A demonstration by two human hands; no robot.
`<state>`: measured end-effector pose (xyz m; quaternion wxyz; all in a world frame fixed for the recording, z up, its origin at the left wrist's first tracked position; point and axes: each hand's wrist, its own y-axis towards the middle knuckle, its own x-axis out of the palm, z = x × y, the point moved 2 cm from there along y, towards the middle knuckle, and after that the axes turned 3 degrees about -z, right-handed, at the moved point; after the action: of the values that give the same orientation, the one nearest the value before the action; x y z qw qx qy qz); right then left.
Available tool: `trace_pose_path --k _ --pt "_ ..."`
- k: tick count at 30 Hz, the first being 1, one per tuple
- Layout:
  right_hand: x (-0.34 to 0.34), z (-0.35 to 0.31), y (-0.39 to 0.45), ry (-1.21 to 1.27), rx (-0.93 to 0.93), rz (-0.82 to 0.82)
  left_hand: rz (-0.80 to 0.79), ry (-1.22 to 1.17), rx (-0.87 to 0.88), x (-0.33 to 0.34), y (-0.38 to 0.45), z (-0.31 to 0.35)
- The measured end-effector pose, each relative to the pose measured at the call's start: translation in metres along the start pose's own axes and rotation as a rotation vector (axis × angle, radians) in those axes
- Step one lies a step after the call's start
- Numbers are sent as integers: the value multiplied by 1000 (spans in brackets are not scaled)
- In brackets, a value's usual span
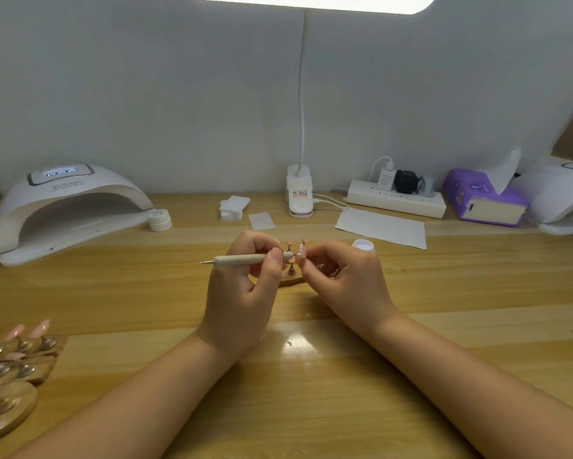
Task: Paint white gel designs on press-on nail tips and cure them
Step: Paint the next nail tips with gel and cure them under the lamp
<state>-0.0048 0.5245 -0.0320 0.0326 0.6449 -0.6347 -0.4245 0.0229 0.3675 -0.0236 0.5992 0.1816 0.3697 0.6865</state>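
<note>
Two hands meet above the stand: left hand pinches the pen, right hand pinches a tip. Brace wrists; open gel pot sits right of the stand.

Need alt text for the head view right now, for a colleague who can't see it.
Over a wooden desk, the left hand grips a dotting pen while the right hand pinches a pink nail tip at its end. A white curing lamp sits far left, an open gel pot beside the right hand.
</note>
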Motion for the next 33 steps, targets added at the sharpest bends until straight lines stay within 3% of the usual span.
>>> trace_pose_path --k 8,33 --pt "0 2 0 -9 -9 24 58 24 68 -2 2 0" --pt "-3 -1 0 16 -28 73 79 -21 -43 -3 2 -13"
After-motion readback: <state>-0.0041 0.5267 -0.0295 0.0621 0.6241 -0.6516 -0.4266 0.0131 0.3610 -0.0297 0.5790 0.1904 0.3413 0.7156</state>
